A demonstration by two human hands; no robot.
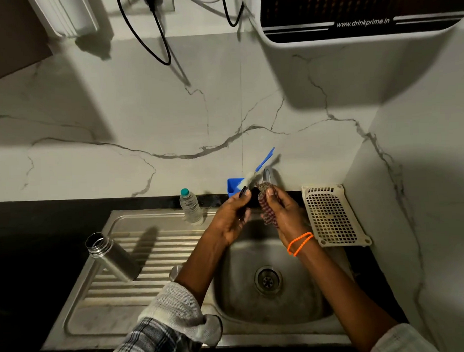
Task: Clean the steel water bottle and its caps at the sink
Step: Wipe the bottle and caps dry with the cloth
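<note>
Left hand (233,215) grips a small dark cap (248,199) above the far edge of the stainless steel sink basin (269,301). Right hand (282,213) holds a checked scrubbing cloth (267,206) against the cap. The open cylindrical steel water bottle (111,256) stands tilted on the ribbed drainboard (149,260), left, well apart from both hands. A clear plastic bottle with teal cap (190,206) stands at the sink's far rim.

Single head-worn wide-angle view, looking forward and steeply down, close above steel sink (272,316), facing marble backsplash (171,120)
</note>
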